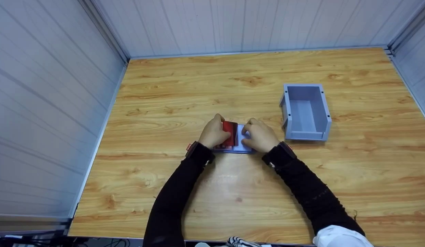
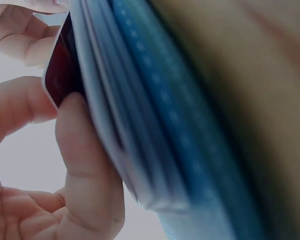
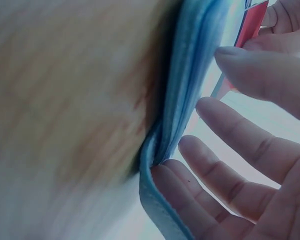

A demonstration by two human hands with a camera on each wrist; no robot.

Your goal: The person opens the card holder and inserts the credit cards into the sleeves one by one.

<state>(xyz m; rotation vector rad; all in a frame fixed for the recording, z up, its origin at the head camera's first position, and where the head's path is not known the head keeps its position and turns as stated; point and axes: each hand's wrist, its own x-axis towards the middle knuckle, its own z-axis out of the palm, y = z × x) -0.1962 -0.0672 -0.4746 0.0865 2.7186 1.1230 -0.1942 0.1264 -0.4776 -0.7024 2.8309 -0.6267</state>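
My left hand [image 1: 212, 133] pinches a red card [image 1: 229, 132] between thumb and fingers, over the left part of a small blue card holder [image 1: 239, 148]. In the left wrist view the card [image 2: 65, 70] stands against the holder's stack of clear sleeves [image 2: 107, 95], with white stitching along the blue cover [image 2: 157, 95]. My right hand [image 1: 262, 135] rests thumb and fingertips on the whitish right side of the holder. Seen from the right wrist, its lower fingers lie beside a bent blue flap [image 3: 162, 210]. The holder lies on the wooden table.
A grey open-fronted plastic bin [image 1: 308, 135] stands on the wooden table [image 1: 185, 82] to the right of my hands. Pale panel walls [image 1: 205, 27] enclose the table at the back and both sides. Cables [image 1: 116, 243] show below the front left edge.
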